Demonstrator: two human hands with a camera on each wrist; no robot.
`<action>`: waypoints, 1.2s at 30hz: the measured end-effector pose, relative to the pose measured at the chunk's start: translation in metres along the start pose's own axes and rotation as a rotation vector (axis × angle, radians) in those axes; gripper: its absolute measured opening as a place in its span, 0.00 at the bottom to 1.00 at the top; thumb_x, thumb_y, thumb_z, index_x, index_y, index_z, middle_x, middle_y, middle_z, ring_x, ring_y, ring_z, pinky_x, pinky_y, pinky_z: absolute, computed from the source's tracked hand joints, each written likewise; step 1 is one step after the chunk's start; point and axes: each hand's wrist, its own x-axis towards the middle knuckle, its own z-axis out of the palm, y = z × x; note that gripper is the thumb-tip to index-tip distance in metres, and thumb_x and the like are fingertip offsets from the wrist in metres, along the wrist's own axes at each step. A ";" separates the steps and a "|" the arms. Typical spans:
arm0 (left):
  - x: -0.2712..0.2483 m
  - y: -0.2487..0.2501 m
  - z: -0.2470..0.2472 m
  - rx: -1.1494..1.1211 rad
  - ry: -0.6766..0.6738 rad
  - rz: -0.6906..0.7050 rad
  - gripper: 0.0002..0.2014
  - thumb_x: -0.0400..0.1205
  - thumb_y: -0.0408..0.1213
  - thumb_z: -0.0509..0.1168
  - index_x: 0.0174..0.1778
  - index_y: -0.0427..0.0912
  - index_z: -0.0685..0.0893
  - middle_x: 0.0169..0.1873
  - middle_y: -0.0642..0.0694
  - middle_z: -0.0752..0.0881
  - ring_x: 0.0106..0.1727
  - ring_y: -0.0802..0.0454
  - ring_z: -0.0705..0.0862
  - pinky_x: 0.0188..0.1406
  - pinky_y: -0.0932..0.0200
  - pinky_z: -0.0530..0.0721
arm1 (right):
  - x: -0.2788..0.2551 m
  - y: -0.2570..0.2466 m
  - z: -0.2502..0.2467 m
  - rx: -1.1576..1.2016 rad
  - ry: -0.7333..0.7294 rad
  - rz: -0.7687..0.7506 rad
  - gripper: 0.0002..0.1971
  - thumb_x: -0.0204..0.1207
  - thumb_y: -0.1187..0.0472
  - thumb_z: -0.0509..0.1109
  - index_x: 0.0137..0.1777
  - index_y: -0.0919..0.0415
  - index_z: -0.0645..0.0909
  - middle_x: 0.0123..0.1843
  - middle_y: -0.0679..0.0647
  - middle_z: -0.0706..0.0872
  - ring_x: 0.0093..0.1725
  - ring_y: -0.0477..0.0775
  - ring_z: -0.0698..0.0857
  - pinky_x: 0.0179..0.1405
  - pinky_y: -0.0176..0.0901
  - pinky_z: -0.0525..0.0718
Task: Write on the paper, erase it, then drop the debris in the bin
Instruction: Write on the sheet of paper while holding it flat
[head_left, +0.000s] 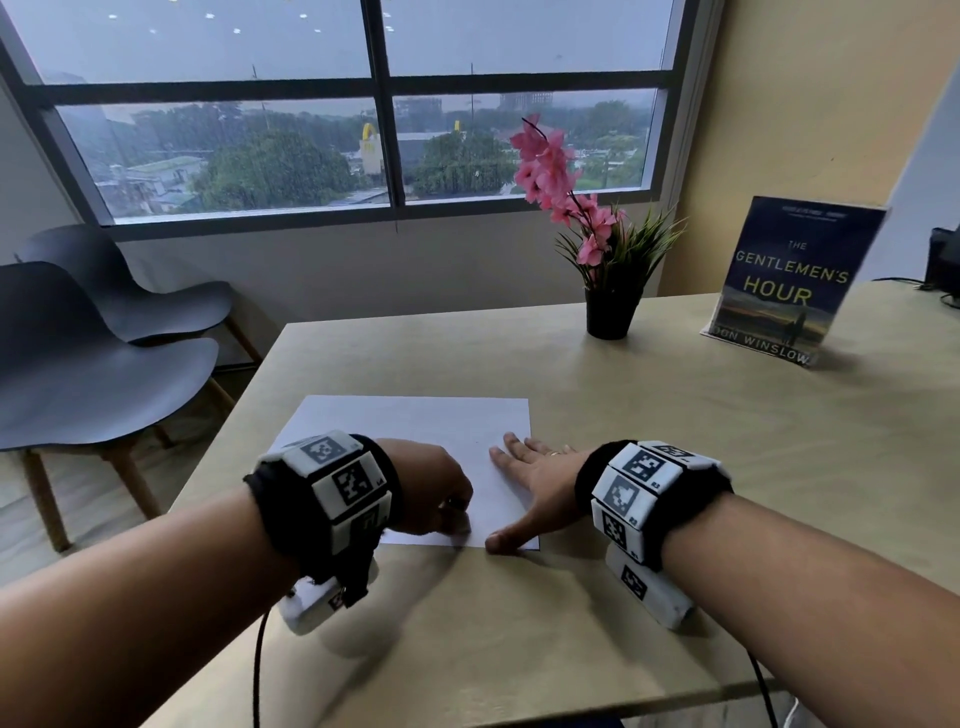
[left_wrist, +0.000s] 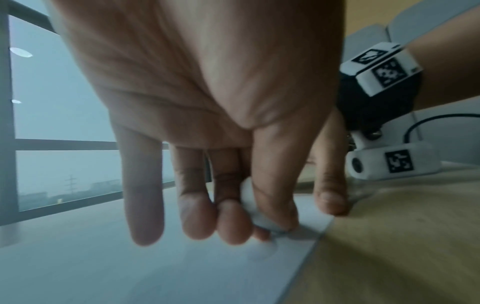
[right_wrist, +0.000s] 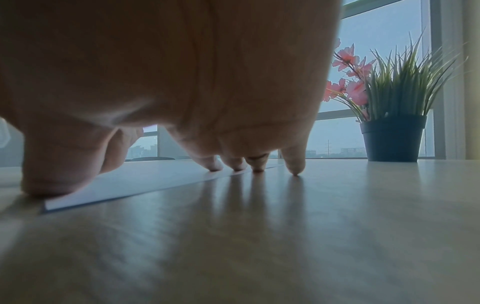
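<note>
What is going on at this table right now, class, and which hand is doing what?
A person sits at a wooden table with a white sheet of paper in front of them. The left hand pinches a small white eraser and presses it onto the paper near its near edge. The right hand lies flat with fingers spread, holding down the sheet's right edge. A potted plant and a propped-up book stand farther back. No bin is in view.

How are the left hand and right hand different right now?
The left hand is curled, pinching a white eraser against the paper; the right hand lies spread, holding nothing. The left works the sheet's near edge; the right lies across its right edge, partly on the table. Both touch the paper.
</note>
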 end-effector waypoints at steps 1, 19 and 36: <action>0.000 -0.002 -0.001 -0.012 0.001 -0.010 0.17 0.82 0.56 0.59 0.57 0.50 0.83 0.56 0.51 0.85 0.49 0.51 0.79 0.47 0.59 0.74 | 0.000 0.000 0.000 0.000 -0.005 -0.001 0.58 0.67 0.25 0.63 0.84 0.50 0.31 0.85 0.49 0.30 0.85 0.50 0.36 0.84 0.59 0.40; 0.011 0.008 -0.002 0.003 0.020 0.040 0.17 0.81 0.58 0.60 0.57 0.53 0.84 0.54 0.52 0.86 0.51 0.51 0.83 0.51 0.56 0.79 | 0.001 0.001 0.002 -0.015 0.027 0.020 0.59 0.65 0.23 0.63 0.84 0.48 0.33 0.86 0.47 0.32 0.85 0.48 0.37 0.82 0.65 0.36; 0.023 0.016 -0.010 0.060 -0.002 0.063 0.19 0.81 0.57 0.60 0.60 0.52 0.84 0.54 0.51 0.86 0.54 0.50 0.84 0.49 0.56 0.80 | 0.000 0.001 0.001 -0.026 0.025 0.007 0.59 0.66 0.24 0.63 0.84 0.50 0.32 0.86 0.48 0.31 0.85 0.49 0.37 0.82 0.65 0.37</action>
